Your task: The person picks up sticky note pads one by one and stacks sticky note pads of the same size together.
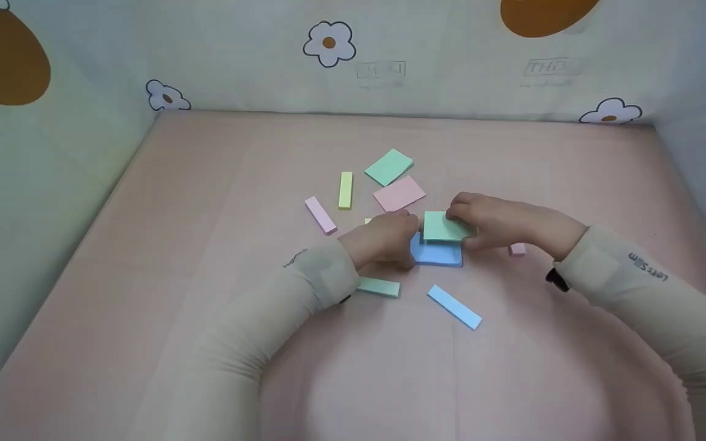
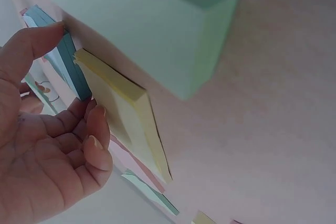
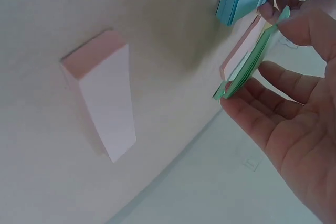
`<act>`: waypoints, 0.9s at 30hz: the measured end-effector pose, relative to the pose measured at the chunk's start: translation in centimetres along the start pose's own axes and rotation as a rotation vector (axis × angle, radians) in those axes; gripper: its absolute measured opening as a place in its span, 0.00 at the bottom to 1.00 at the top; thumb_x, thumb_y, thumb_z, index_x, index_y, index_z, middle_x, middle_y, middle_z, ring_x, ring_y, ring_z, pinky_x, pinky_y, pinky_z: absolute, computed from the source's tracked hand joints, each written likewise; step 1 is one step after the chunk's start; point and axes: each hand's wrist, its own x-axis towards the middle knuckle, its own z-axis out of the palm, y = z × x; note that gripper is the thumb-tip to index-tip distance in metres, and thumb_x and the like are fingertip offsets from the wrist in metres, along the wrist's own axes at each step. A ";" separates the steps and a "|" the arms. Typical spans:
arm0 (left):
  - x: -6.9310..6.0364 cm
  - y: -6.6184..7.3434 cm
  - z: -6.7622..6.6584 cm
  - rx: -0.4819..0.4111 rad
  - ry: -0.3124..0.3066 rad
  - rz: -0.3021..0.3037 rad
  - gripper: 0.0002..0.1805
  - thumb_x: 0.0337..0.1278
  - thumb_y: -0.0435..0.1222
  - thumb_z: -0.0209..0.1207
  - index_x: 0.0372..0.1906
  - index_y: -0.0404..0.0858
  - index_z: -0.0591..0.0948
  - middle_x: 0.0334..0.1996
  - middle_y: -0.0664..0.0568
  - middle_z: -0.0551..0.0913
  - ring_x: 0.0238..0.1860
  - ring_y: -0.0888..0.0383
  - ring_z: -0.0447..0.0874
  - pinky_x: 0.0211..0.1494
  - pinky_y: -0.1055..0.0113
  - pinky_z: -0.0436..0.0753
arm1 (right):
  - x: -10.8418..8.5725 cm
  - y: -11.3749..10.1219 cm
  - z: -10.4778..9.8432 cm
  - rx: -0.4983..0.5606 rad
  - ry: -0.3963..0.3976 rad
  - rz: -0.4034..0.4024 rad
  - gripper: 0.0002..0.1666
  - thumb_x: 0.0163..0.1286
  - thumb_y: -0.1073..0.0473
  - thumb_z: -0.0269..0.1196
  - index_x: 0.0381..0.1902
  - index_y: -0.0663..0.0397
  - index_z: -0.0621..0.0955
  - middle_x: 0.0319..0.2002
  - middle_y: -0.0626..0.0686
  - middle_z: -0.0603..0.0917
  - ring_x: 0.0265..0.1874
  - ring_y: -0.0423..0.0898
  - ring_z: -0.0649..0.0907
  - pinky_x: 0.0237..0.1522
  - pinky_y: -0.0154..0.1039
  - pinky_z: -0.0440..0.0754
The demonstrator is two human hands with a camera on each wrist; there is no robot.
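Pale sleeves [image 1: 647,300] meet hands [image 1: 387,239] [image 1: 503,222] pinching blue pad [image 1: 438,253] (left), green pad [image 1: 440,226] (right) between them.

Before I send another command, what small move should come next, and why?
Probably lower the green pad onto the blue pad: the right hand holds the green one, which overlaps the blue in the head view yet sits apart in the right wrist view, while the left hand holds the blue.
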 end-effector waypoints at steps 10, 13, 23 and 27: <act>0.0 0.1 -0.1 -0.002 -0.016 -0.015 0.26 0.45 0.42 0.65 0.51 0.40 0.71 0.38 0.53 0.71 0.39 0.56 0.71 0.41 0.68 0.72 | 0.0 -1.9 1.0 -0.042 -0.043 -0.031 0.26 0.54 0.64 0.62 0.52 0.69 0.73 0.48 0.60 0.74 0.43 0.51 0.75 0.48 0.44 0.76; 0.0 0.1 -0.2 -0.002 -0.017 -0.015 0.25 0.45 0.42 0.65 0.50 0.40 0.71 0.37 0.53 0.72 0.39 0.56 0.71 0.40 0.68 0.72 | 0.1 -2.0 1.3 -0.047 -0.039 -0.040 0.26 0.54 0.65 0.62 0.51 0.69 0.73 0.48 0.61 0.75 0.44 0.52 0.75 0.48 0.44 0.76; -0.1 0.1 -0.2 0.001 -0.016 -0.019 0.24 0.45 0.41 0.64 0.49 0.40 0.71 0.36 0.52 0.72 0.37 0.56 0.71 0.37 0.67 0.71 | 0.3 -2.4 1.9 -0.043 -0.056 -0.011 0.26 0.55 0.65 0.62 0.52 0.68 0.73 0.48 0.60 0.75 0.43 0.51 0.75 0.48 0.43 0.76; -0.2 0.1 -0.2 0.003 -0.014 -0.009 0.24 0.45 0.41 0.64 0.49 0.39 0.71 0.35 0.52 0.72 0.36 0.56 0.71 0.36 0.68 0.71 | 0.3 -2.4 1.9 -0.057 -0.046 -0.027 0.26 0.54 0.65 0.62 0.51 0.69 0.73 0.48 0.60 0.75 0.43 0.51 0.75 0.48 0.43 0.76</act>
